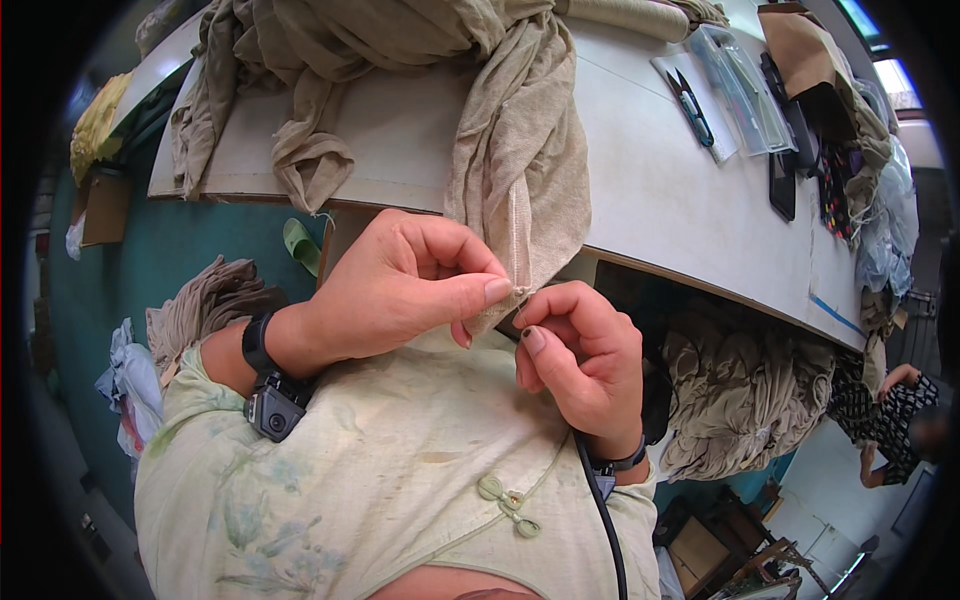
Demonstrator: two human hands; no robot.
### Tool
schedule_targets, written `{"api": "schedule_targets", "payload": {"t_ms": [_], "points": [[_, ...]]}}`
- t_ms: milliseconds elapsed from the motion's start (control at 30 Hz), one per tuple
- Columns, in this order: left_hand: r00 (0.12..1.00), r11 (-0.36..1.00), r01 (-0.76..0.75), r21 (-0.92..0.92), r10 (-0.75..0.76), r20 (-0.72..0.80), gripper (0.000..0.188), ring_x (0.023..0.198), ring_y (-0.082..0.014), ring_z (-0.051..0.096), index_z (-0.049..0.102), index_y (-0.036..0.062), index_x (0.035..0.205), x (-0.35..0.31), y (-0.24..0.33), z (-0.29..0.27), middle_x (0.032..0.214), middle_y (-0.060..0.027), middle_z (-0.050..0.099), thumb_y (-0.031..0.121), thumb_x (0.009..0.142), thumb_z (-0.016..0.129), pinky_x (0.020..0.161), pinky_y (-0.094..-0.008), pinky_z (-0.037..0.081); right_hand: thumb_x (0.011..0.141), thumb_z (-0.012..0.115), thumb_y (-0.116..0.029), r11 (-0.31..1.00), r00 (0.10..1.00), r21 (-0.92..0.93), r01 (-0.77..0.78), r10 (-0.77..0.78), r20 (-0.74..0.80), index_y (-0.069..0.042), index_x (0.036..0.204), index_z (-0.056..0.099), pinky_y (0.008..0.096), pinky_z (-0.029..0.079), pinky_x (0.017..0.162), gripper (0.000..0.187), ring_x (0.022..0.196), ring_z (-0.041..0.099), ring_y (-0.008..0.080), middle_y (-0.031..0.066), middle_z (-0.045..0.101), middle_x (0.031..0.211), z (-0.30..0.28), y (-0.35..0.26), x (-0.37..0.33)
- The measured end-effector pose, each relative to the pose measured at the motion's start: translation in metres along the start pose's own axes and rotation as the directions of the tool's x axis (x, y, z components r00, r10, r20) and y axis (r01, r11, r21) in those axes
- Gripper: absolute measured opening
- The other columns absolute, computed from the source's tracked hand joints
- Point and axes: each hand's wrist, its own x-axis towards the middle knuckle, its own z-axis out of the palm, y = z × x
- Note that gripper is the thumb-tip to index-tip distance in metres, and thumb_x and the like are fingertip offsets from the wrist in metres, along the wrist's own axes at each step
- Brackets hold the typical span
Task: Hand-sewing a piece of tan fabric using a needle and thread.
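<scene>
The beige cloth [545, 150] comes down over the near edge of the surface [650, 210] to a narrow end at the left grip [390, 275], its pale seam [520, 235] running straight down toward the fingertips. The left grip is clamped on that end, thumb and forefinger pinched together at the seam's foot, with another fingertip showing behind the cloth. Just beside it, to the right, the right grip [590, 360] is curled with thumb and forefinger close together; a fine thread seems to lead toward it, but one cannot tell whether the fingers have hold of it. The work looks to be under way at this one spot and unfinished: the seam appears sewn along its visible length, while its end is in the person's fingers, not yet let go. How much of the remaining cloth has been gone over cannot be told, since the rest lies heaped on the surface beyond both grips. The snips [690, 105] lie out of hand, beyond the right grip and to its right, near a clear plastic box [745, 90]. Farther out, a large beige bundle [745, 390] sits to the right of the right grip and a folded pile [215, 310] to the left of the left grip; neither shows whether it is finished or waiting.
</scene>
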Motion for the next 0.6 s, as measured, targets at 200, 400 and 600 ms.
{"api": "schedule_targets", "payload": {"t_ms": [200,400,600], "points": [[1.0,1.0,-0.004,-0.012,0.004,-0.008,0.01,0.064,-0.0086,0.058,0.061,-0.0032,0.085,-0.0001,-0.0004,0.0004,0.077,-0.0055,0.062,0.006,0.083,0.061,0.055,-0.022,0.051,0.082,0.049,0.001,1.0,1.0,0.019,-0.005,0.005,-0.006,0.002,0.089,0.051,0.0175,0.037,0.048,0.008,0.049,0.049,0.003,-0.0003,0.054,0.056,0.0009,-0.0001,0.0004],[1.0,1.0,-0.006,-0.009,0.006,-0.008,0.01,0.063,-0.0091,0.058,0.061,-0.0034,0.085,-0.0002,0.0002,0.0008,0.077,-0.0058,0.062,0.007,0.083,0.061,0.055,-0.0222,0.05,0.082,0.048,0.001,0.999,1.0,0.031,-0.011,0.012,-0.004,0.002,0.089,0.051,0.0177,0.036,0.048,0.007,0.049,0.049,0.0031,0.0001,0.054,0.056,0.0008,0.0007,0.0004],[1.0,1.0,-0.009,-0.007,0.009,-0.012,0.011,0.063,-0.0091,0.058,0.062,-0.0034,0.086,-0.0002,-0.0016,0.0004,0.077,-0.0057,0.062,0.007,0.083,0.061,0.055,-0.0223,0.05,0.082,0.048,0.001,1.0,1.0,0.028,-0.006,0.006,-0.006,0.002,0.089,0.05,0.0177,0.036,0.048,0.008,0.049,0.048,0.0032,0.0005,0.054,0.056,0.0013,0.0016,0.0001]]}}
